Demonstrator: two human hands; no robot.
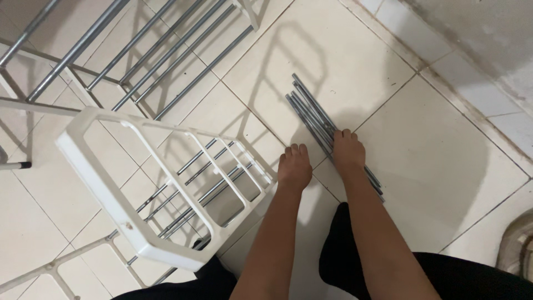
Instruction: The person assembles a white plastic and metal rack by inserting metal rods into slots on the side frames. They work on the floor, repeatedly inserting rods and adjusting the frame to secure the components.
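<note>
My right hand (348, 153) lies over a bundle of thin grey metal rods (308, 109) on the tiled floor, fingers curled down around them. The rods stick out past the hand toward the upper left and a little toward the lower right. My left hand (294, 165) rests on the tile beside it with its fingers curled under and nothing in it. It sits just right of the corner of a white plastic rack frame (105, 183), which stands tilted and has metal bars (194, 194) running through it.
A second rack section with long metal bars (166, 50) lies at the upper left. A wall base (477, 61) runs along the upper right. My dark-clothed legs (344, 255) fill the bottom edge. A round object (519, 250) shows at the lower right edge.
</note>
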